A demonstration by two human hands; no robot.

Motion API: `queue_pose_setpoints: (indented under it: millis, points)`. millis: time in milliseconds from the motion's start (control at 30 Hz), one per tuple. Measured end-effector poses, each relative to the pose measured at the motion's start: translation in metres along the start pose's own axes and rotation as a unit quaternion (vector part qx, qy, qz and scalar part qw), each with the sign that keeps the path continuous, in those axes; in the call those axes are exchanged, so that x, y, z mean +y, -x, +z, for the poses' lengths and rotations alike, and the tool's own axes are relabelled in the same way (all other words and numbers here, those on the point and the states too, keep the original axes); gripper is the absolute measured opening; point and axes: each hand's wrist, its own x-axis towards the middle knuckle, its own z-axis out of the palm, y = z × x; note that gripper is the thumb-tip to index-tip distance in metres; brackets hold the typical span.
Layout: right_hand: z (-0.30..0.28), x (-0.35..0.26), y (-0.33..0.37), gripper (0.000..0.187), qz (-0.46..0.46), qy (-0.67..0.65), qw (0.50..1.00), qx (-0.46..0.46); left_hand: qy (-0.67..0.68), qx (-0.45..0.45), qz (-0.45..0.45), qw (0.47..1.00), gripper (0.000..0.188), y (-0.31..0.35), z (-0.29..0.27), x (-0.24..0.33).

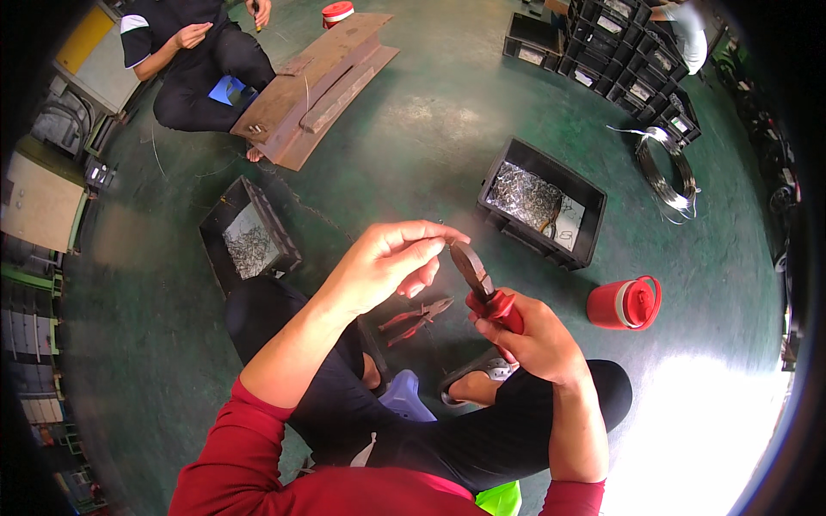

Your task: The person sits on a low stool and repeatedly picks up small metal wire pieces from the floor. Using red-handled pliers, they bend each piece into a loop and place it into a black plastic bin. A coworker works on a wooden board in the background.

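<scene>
My right hand [546, 344] is wrapped round the red handles of a pair of pliers [473, 268], whose dark jaws point up and to the left. At the tip of those jaws, the thumb and index finger of my left hand [374, 262] are pinched together. Whatever sits between the left fingertips is too small to make out. A second pair of pliers [418, 322] with red handles lies on the floor below my hands, between my legs.
Black bins of small metal wire pieces stand ahead, one at right [535, 247], one at left [271, 219]. A red jug [607, 305] and a wire coil [667, 176] are on the right. Beyond are a rusty steel beam [344, 64], a seated person [194, 64] and stacked crates [602, 43].
</scene>
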Motion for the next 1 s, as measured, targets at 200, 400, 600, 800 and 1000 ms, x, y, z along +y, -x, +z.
queue_pose_setpoints:
  millis: [200,400,600,800,1000]
  points:
    - [0.001,-0.001,0.001,0.033,0.012,0.005,1.0,0.001,-0.007,0.003,-0.004,1.0,0.025,0.001,0.001,0.001]
    - [0.004,0.0,0.0,0.025,-0.023,0.017,0.999,0.019,-0.051,0.015,0.007,0.999,0.025,0.002,0.002,0.0]
    - [0.011,0.004,-0.002,0.02,-0.079,0.076,0.99,0.094,-0.09,0.004,0.005,0.996,0.028,0.004,0.005,0.004]
    - [0.019,0.008,-0.01,0.019,-0.092,0.134,0.975,0.154,-0.173,0.03,0.035,0.984,0.03,0.014,0.015,0.003]
    - [0.028,0.015,-0.022,0.021,-0.145,0.165,0.955,0.202,-0.219,0.082,0.119,0.965,0.027,0.016,0.019,-0.008]
